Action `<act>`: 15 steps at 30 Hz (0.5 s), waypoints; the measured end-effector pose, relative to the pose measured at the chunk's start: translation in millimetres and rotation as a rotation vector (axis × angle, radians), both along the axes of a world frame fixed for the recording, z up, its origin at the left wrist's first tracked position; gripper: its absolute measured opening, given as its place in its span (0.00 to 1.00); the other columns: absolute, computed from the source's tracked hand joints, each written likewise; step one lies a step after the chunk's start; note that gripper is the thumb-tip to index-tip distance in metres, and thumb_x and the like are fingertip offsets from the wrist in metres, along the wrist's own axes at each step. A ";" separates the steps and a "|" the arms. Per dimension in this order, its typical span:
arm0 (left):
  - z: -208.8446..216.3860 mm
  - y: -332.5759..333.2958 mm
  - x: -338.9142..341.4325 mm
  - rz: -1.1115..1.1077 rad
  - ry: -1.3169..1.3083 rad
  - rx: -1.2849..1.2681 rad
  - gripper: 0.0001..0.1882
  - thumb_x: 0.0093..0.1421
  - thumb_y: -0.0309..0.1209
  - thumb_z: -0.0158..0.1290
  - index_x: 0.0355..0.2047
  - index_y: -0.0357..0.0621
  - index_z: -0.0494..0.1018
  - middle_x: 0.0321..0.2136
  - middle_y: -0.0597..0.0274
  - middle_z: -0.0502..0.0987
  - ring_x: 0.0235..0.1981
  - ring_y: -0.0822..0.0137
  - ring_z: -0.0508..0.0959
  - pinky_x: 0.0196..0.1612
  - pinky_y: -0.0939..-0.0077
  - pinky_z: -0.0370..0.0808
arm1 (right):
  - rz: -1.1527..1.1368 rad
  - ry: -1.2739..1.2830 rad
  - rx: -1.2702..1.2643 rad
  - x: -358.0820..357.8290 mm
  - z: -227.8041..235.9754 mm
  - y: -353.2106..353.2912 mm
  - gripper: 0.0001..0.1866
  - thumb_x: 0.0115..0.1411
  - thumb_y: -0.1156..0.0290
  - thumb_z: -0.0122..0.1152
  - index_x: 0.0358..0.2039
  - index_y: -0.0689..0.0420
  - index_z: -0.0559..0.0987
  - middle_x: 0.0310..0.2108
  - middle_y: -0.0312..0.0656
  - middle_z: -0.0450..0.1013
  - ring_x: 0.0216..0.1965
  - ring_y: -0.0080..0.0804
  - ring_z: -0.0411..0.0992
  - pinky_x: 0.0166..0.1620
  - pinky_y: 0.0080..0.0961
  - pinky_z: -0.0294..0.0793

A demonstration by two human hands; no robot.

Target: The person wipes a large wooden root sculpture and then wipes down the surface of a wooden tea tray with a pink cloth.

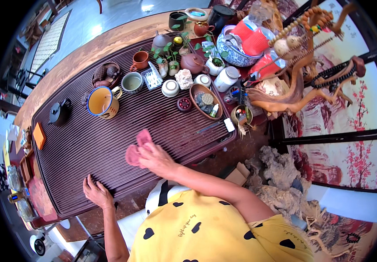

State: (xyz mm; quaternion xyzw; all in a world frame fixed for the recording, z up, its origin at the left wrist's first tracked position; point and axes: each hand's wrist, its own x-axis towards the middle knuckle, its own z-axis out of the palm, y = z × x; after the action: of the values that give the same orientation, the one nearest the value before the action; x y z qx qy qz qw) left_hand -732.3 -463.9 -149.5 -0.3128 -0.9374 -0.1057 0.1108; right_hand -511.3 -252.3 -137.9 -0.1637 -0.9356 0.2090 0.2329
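A pink cloth lies bunched under my right hand, whose fingers press and grip it against the dark ribbed tea tray. Toward the tray's near left edge, my left hand rests with its fingers stretched out and holds nothing. Beyond the cloth stands a yellow enamel mug with a blue rim. A small black lidded pot sits farther left, and an orange square lies at the left side.
Cups, teapots and small plants crowd the tray's far side. A wooden oval dish holds stones and a small bottle. At the right, a branching wooden stand carries bead strings. A blue-and-white bowl contains red cups.
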 end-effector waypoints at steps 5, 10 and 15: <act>-2.8 -3.9 2.5 0.034 -0.009 -0.001 0.23 0.63 0.32 0.48 0.60 0.50 0.67 0.59 0.49 0.66 0.60 0.50 0.64 0.60 0.55 0.61 | -0.186 -0.050 0.033 113.2 19.1 20.9 0.19 0.38 0.68 0.71 0.35 0.52 0.79 0.51 0.41 0.68 0.55 0.45 0.64 0.57 0.40 0.67; -2.2 0.4 4.1 0.031 0.003 0.015 0.23 0.61 0.32 0.49 0.59 0.50 0.68 0.57 0.51 0.67 0.59 0.50 0.65 0.59 0.55 0.61 | -0.370 -0.061 -0.024 158.1 22.5 28.7 0.19 0.52 0.67 0.68 0.44 0.56 0.78 0.52 0.48 0.65 0.55 0.49 0.62 0.58 0.42 0.66; -9.7 -1.6 -4.2 0.028 0.034 0.004 0.23 0.60 0.32 0.51 0.57 0.50 0.69 0.56 0.54 0.68 0.58 0.52 0.66 0.58 0.55 0.63 | 0.035 0.046 0.059 91.6 0.1 -14.6 0.24 0.49 0.59 0.69 0.44 0.55 0.77 0.52 0.47 0.64 0.55 0.47 0.61 0.54 0.40 0.70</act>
State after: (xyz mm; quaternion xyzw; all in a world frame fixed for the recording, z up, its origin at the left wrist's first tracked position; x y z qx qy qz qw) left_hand -736.6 -465.6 -159.2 -0.3009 -0.9395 -0.1007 0.1287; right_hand -419.7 -266.9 -137.8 -0.1356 -0.9384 0.1892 0.2554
